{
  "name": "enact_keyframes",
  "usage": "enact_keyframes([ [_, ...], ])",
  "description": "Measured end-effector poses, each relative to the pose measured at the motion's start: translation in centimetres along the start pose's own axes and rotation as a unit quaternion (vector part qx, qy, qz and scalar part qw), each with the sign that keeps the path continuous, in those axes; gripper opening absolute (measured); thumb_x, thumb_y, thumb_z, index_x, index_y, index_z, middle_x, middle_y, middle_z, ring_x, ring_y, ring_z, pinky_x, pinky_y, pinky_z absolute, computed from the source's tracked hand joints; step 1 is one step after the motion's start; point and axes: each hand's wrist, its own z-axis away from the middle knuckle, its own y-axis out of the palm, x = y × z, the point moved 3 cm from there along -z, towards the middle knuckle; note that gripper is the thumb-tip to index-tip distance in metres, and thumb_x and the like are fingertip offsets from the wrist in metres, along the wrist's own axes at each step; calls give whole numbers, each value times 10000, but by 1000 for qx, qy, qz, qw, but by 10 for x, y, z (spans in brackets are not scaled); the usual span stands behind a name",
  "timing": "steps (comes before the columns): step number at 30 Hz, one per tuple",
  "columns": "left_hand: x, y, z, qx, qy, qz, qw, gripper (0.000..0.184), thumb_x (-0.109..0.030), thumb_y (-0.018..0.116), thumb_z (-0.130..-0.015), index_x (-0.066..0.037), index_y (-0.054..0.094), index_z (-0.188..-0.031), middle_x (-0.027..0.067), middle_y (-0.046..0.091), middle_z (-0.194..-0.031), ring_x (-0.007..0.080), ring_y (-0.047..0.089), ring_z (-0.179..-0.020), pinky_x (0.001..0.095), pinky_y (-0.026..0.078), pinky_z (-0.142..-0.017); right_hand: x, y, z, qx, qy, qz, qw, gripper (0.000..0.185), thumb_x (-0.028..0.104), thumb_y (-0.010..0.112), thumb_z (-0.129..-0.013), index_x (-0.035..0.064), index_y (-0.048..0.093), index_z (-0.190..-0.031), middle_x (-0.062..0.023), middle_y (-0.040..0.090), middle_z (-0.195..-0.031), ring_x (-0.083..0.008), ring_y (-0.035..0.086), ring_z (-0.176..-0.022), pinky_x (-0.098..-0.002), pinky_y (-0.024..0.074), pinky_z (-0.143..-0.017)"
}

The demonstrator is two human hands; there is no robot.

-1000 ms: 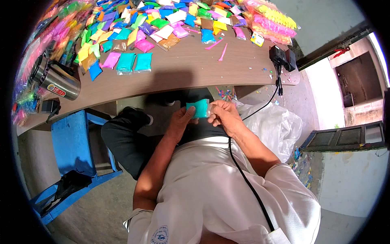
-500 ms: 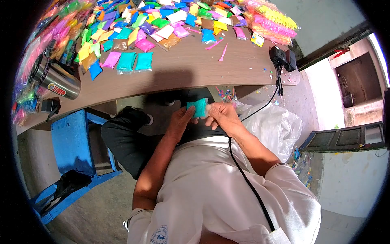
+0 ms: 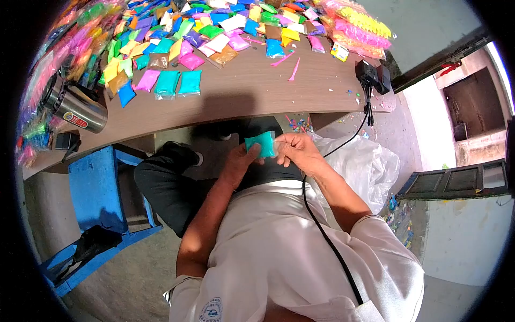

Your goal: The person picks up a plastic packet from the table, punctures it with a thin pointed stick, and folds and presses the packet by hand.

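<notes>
A small teal packet [image 3: 259, 144] in clear plastic film is held over my lap, just below the table edge. My left hand [image 3: 241, 162] grips its left side, thumb across the front. At the packet's right end, the fingers of my right hand [image 3: 298, 153] pinch the clear film edge. Two similar teal packets [image 3: 189, 82] lie side by side near the front of the table, beside a pink packet [image 3: 147, 80]. What the packet contains cannot be made out.
The brown table [image 3: 236, 91] carries a heap of colourful packets [image 3: 214, 29], pink plastic sticks [image 3: 294, 69], a steel tumbler [image 3: 80, 110] and black adapters [image 3: 370, 75] with cables. A blue chair [image 3: 96, 188] stands left; a clear plastic bag [image 3: 365, 166] lies right. A black cable crosses my shirt.
The teal packet has tilted slightly in my hands. My right hand has shifted a little to the right and up along its edge. The things on the table have not moved.
</notes>
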Motion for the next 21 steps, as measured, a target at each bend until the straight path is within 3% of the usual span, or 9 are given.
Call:
enact_keyframes([
  [9, 0, 3, 0, 16, 4, 3, 1000, 327, -376, 588, -917, -54, 642, -930, 4, 630, -804, 79, 550, -726, 247, 435, -714, -9, -2, -1, 26, 52, -51, 997, 247, 274, 581, -928, 41, 640, -868, -6, 622, -737, -71, 586, -633, -189, 458, -520],
  [21, 1, 4, 2, 24, 6, -37, 999, 352, -404, 608, -898, -55, 652, -880, 17, 636, -762, 94, 562, -731, 266, 440, -727, -10, -2, -4, -5, 59, 18, 998, 211, 233, 595, -919, 43, 659, -854, 23, 597, -677, -42, 522, -566, -185, 397, -488],
])
